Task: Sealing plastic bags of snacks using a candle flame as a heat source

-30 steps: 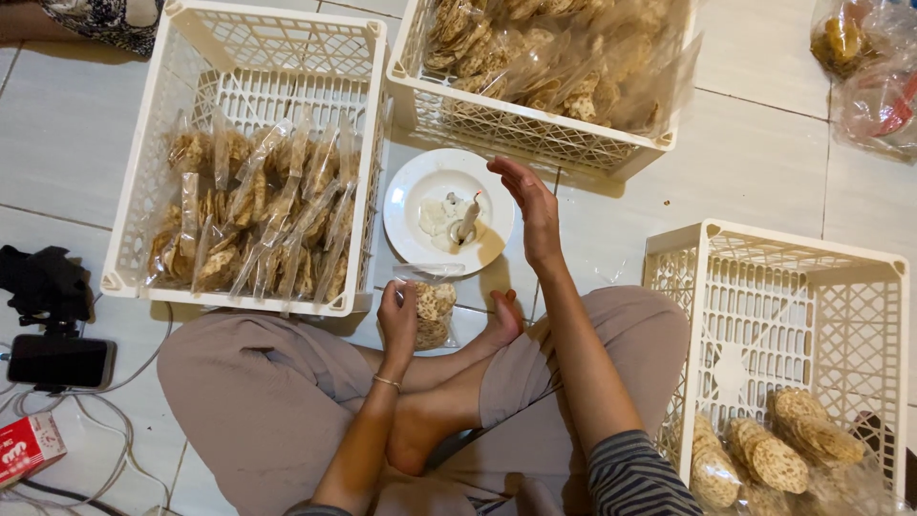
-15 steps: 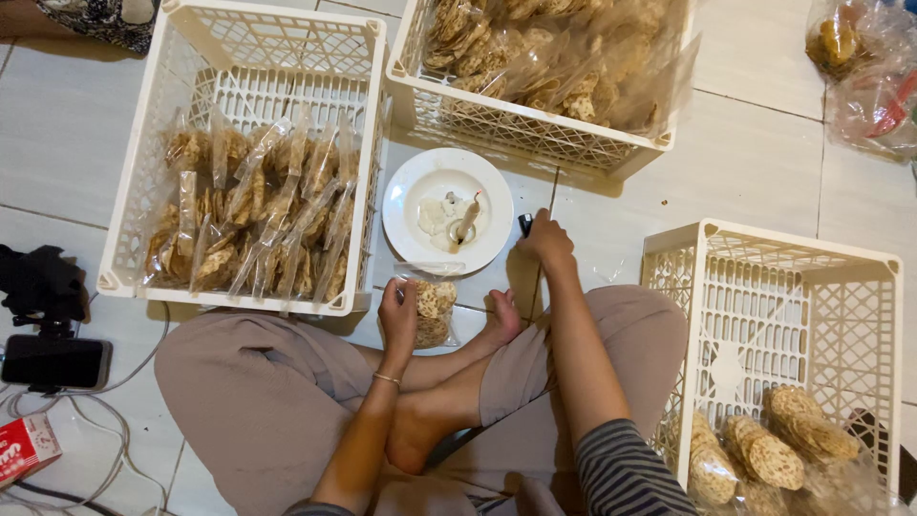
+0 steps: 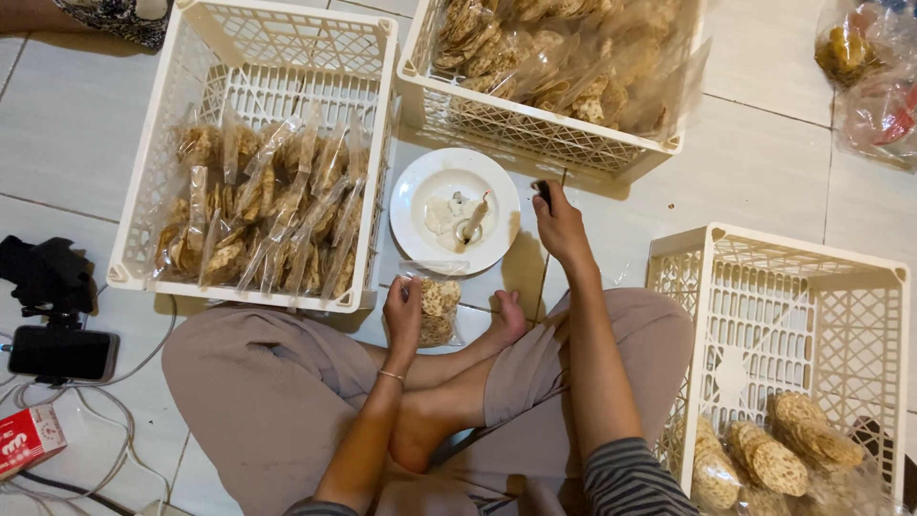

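Crackers fill most of what I see from the head camera, the only view I have. My left hand (image 3: 403, 308) is closed around the top of a small clear bag of crackers (image 3: 438, 311), which it holds upright just above my crossed legs and beside my bare foot (image 3: 503, 320). My right hand (image 3: 559, 225) rests on the tiled floor (image 3: 755, 172) to the right of a white plate (image 3: 456, 209), its fingers curled around a small dark object (image 3: 543, 191); I cannot tell what that object is. The plate sits just above the bag, between the crates, and carries a pale smear with a small stick-like thing lying in it. To my left a white plastic crate (image 3: 258, 153) holds rows of filled cracker bags standing on edge. Ahead of me, touching the plate's far side, a second crate (image 3: 544, 81) is heaped with more bagged crackers. On my right a third crate (image 3: 783, 354) is mostly bare, with a few round crackers (image 3: 778, 449) in its near corner. At the far left a phone on a small stand (image 3: 59, 352) lies among cables, near a small red box (image 3: 29, 440).
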